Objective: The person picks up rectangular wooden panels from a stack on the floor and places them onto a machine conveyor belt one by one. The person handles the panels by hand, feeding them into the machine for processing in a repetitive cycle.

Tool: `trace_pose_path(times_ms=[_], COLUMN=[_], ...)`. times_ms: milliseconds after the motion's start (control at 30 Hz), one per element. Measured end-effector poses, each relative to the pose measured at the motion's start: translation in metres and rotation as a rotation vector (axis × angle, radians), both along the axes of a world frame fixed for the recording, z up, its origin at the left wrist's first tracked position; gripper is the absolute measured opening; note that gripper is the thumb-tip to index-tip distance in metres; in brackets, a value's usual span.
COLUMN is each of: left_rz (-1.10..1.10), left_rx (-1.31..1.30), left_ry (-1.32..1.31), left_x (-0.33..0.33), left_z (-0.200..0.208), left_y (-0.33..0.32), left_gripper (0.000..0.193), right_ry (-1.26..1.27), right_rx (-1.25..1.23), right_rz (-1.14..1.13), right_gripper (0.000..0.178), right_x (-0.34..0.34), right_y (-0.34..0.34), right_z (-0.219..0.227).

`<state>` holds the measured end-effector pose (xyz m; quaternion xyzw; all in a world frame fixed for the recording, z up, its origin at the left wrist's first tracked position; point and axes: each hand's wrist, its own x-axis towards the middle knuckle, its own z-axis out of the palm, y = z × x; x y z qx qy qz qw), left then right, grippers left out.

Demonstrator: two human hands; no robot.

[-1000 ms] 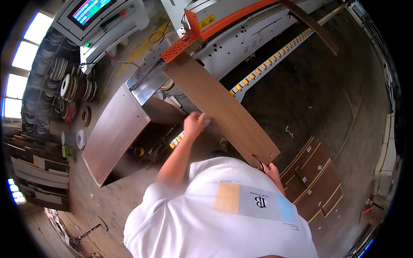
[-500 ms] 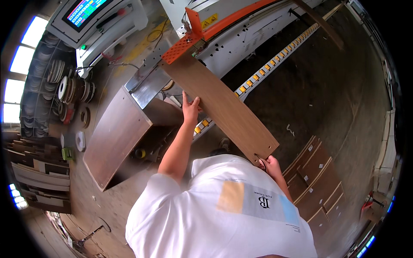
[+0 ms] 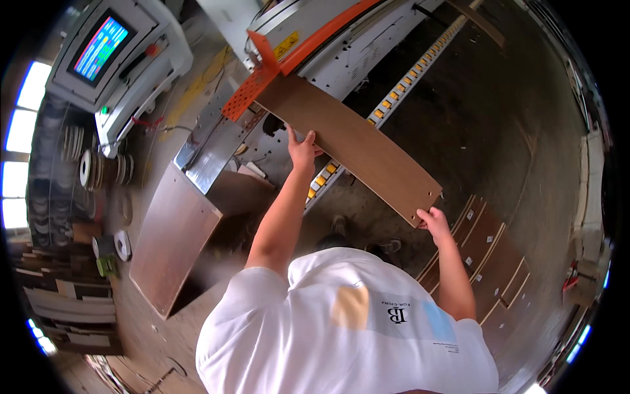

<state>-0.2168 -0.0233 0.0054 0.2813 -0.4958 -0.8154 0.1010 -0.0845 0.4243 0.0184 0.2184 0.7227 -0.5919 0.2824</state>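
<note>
A long brown wooden board (image 3: 361, 144) slants across the middle, its far end at the perforated orange guard (image 3: 250, 90) of a machine. My left hand (image 3: 303, 152) holds the board's left edge near the far end, thumb against the edge and index finger stretched along it; its other fingers are partly hidden. At the near end, my right hand (image 3: 436, 224) pinches the corner, thumb on top and fingers mostly hidden underneath. Small round holes show in that end, close to my right thumb.
Beneath the board runs a conveyor rail with yellow rollers (image 3: 321, 179). A brown-sided stand with a metal top (image 3: 176, 236) is at left, below a control panel with a lit screen (image 3: 102, 49). Stacked brown boards (image 3: 482, 249) lie at right; edging rolls (image 3: 85, 169) sit far left.
The board's near end has swung rightward and away from my body, with my right arm reaching farther out. My right hand has changed its hold at the corner. The view has shifted too.
</note>
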Motion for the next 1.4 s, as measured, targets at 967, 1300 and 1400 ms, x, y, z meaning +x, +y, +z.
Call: trace_pose_path(times_ms=[967, 1300, 1400], left_rz=[-1.63, -1.8, -1.848], left_rx=[-1.006, -0.886, -0.933], left_ry=[-0.23, -0.645, -0.724], left_x=[0.137, 0.189, 0.192], left_z=[-0.049, -0.054, -0.051], left_y=[0.398, 0.468, 0.479], left_gripper=[0.018, 0.03, 0.031], right_ry=[-0.419, -0.55, -0.554], right_rx=[0.463, 0.818, 0.983], right_rz=[-0.765, -0.815, -0.759], right_gripper=[0.036, 0.064, 0.073], right_x=[0.292, 0.293, 0.294], right_y=[0.305, 0.564, 0.613], right_z=[-0.138, -0.273, -0.308])
